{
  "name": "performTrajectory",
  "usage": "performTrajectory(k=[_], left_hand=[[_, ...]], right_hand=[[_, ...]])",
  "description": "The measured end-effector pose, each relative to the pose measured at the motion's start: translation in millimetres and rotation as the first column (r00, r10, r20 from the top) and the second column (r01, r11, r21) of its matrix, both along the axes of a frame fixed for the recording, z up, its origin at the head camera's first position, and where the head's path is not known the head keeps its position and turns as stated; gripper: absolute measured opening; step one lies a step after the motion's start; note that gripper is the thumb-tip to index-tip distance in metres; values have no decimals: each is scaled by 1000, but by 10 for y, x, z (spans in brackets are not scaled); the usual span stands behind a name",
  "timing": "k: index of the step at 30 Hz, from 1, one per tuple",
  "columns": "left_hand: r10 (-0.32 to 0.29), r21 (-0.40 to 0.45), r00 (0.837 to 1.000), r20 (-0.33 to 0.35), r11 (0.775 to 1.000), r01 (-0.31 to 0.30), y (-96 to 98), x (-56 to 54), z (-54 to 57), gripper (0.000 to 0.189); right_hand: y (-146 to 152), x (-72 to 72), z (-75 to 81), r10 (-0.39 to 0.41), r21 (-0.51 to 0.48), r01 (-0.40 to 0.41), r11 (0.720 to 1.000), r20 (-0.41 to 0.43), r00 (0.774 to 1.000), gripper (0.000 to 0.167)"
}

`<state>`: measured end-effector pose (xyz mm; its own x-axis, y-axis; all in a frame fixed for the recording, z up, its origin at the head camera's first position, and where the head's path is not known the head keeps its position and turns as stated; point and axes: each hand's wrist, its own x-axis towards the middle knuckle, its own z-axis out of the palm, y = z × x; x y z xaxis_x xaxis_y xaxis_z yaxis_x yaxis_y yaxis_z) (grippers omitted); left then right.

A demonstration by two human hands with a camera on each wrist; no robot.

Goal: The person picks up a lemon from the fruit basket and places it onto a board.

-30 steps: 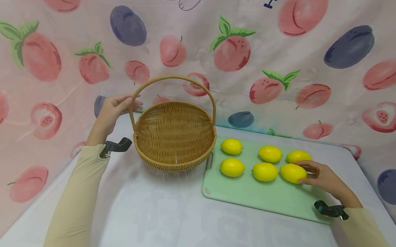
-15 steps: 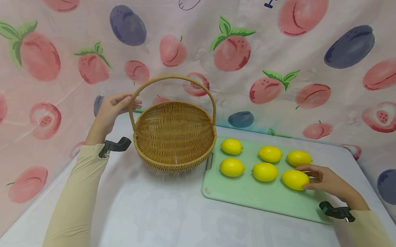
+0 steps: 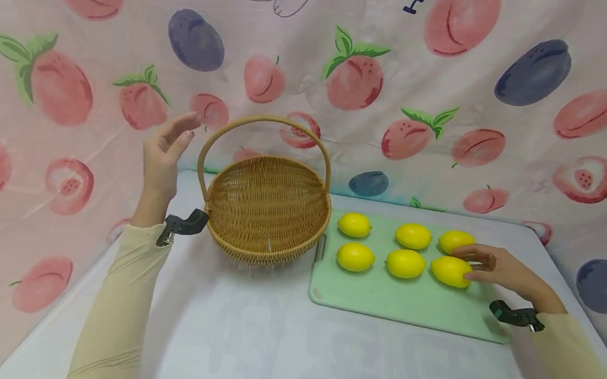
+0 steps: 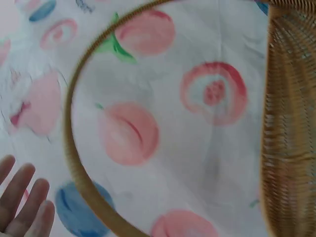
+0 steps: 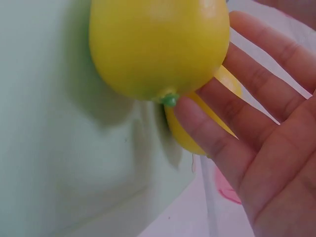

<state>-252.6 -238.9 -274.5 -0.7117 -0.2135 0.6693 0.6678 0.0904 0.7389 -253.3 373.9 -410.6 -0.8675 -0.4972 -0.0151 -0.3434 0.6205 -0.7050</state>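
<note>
My left hand (image 3: 164, 153) is raised just left of the wicker basket (image 3: 267, 210), its fingers apart from the arched handle (image 3: 266, 118). In the left wrist view, the fingers (image 4: 24, 202) stand loosely spread outside the handle (image 4: 71, 143). At the right, my right hand (image 3: 506, 271) is at the end of the front right lemon (image 3: 451, 272). The right wrist view has this lemon (image 5: 158, 49) close up; the thumb tip meets its green stem end, and the other fingers extend rather straight along its side.
Several other yellow lemons, such as the front left one (image 3: 355, 257), lie in two rows on a pale green cutting board (image 3: 406, 305). The board rests on a white-covered table (image 3: 251, 338). A fruit-print cloth (image 3: 303, 48) hangs behind it all.
My left hand has let go of the basket handle and risen up and away from it. With my right hand at it, the lemon has shifted rightward and nearer, then slightly back.
</note>
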Motion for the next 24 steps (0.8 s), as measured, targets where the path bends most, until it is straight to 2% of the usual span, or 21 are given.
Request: performTrajectory(k=[3, 5, 7, 10, 12, 15, 19, 22, 24], left_hand=[[31, -50, 999, -31, 998, -33, 118, 59, 64, 28], [41, -129, 998, -43, 991, -46, 193, 88, 88, 29], [45, -228, 998, -51, 972, -56, 272, 108, 93, 29], [65, -386, 996, -56, 919, -82, 398, 132, 71, 29], [65, -464, 997, -46, 883, -79, 487, 145, 37, 29], [49, -548, 999, -21, 834, -53, 611, 162, -25, 29], [28, -618, 999, -16, 786, -32, 752, 178, -113, 30], [39, -676, 999, -6, 736, -33, 845, 198, -171, 32], [59, -722, 998, 23, 692, -25, 905, 212, -204, 36]], right_hand=[[-14, -7, 34, -8, 6, 8, 1000, -1, 1000, 45], [-18, -17, 56, -12, 10, 12, 1000, 2, 1000, 45], [-19, -33, 73, -17, 12, 17, 1000, 4, 1000, 45], [-24, -64, 94, -21, 21, 21, 1000, 0, 1000, 44], [-34, -86, 104, -27, 33, 27, 999, -4, 1000, 44], [-59, -106, 125, -32, 40, 33, 999, -25, 999, 43], [-81, -132, 162, -40, 51, 41, 998, -37, 999, 43], [-86, -155, 194, -53, 51, 55, 997, -39, 998, 43], [-109, -168, 236, -61, 49, 64, 997, -56, 997, 43]])
